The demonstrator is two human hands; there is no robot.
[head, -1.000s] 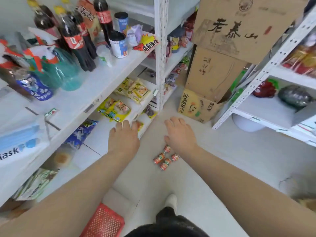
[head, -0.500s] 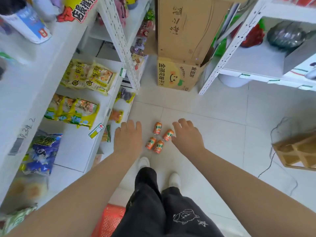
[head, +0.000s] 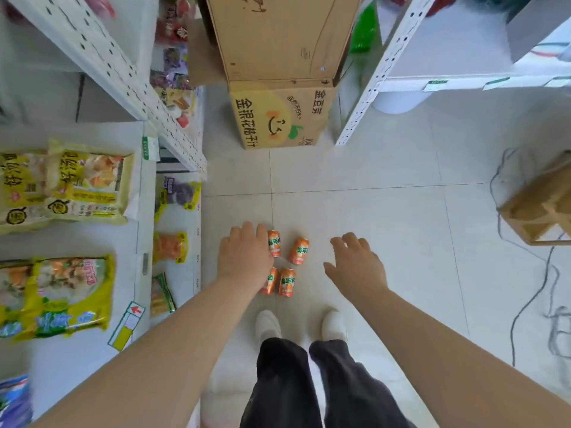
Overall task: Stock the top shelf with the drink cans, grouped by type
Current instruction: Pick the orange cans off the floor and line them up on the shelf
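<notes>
Several orange drink cans (head: pixel 298 251) lie on their sides on the pale floor tiles in front of my feet. My left hand (head: pixel 244 254) hangs over the left pair and hides part of two cans, fingers spread, holding nothing. My right hand (head: pixel 355 263) is to the right of the cans, apart from them, fingers spread and empty. The top shelf is out of the view.
A white shelf unit (head: pixel 136 84) on the left carries yellow snack bags (head: pixel 66 186). Stacked cardboard boxes (head: pixel 278 115) stand ahead on the floor. Another white shelf unit (head: pixel 367 88) is at the right, with a cardboard divider (head: pixel 540 208) and a dark cable (head: pixel 525 298) beside it.
My view has tipped down from the upper shelf to the floor. Both hands have dropped toward the cans; the left now overlaps them and the right has moved further out to the right.
</notes>
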